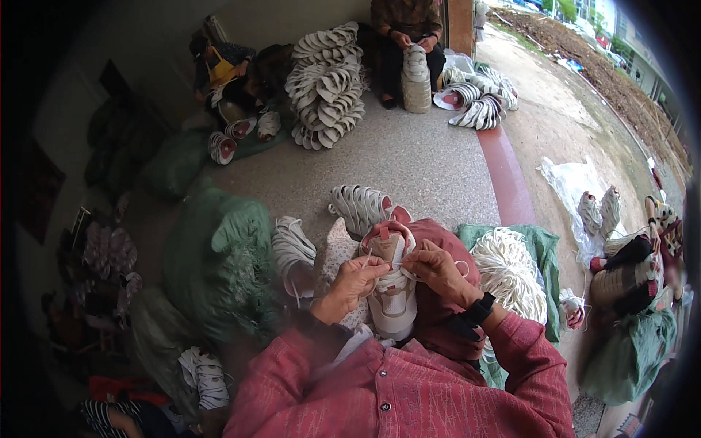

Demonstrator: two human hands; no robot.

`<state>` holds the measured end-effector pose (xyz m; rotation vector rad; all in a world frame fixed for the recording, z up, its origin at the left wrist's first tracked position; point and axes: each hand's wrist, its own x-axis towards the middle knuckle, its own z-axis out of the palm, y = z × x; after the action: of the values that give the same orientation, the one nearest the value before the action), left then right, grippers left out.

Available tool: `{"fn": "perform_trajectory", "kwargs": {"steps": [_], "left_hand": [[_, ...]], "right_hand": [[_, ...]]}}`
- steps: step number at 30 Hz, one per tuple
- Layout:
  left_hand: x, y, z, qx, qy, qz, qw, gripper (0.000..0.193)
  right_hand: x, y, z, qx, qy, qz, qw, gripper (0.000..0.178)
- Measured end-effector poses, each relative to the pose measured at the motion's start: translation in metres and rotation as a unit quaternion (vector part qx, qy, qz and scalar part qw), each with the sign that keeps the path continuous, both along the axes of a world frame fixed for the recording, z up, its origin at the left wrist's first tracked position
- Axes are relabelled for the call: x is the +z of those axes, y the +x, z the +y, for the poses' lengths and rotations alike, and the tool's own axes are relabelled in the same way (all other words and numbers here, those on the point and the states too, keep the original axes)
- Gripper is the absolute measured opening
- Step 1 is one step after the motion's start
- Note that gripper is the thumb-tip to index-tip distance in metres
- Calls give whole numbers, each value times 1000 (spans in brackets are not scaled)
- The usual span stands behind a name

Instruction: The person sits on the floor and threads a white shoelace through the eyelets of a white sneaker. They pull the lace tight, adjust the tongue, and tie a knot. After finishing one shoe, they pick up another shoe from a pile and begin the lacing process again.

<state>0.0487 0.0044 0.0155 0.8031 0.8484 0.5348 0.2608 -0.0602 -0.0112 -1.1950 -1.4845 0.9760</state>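
A beige and white shoe upper (393,314) with a pink lining stands in my lap, its toe toward me. My left hand (352,286) is closed at the left side of its lacing, with thumb and forefinger pinching a white shoelace (395,267). Just across the tongue, my right hand (439,273) also pinches the lace, and a loop of it sticks out past the knuckles. The lace ends are too small to follow. Beyond the shoe lies a row of nested white shoe uppers (358,206).
A heap of white laces (509,266) rests on green sacking at my right. Full green sacks (226,255) stand at my left beside more uppers (292,244). Farther off are a tall stack of uppers (325,87) and a seated person (410,33) handling a shoe; other people sit left and right.
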Motion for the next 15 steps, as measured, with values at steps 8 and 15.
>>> {"fn": "perform_trajectory", "kwargs": {"steps": [8, 15], "left_hand": [[-10, -7, 6, -16, -14, -2, 1000, 6], [-16, -11, 2, -5, 43, -3, 999, 9]], "right_hand": [[-7, -2, 5, 57, 3, 90, 994, 11], [-3, -7, 8, 53, -5, 79, 995, 10]]}}
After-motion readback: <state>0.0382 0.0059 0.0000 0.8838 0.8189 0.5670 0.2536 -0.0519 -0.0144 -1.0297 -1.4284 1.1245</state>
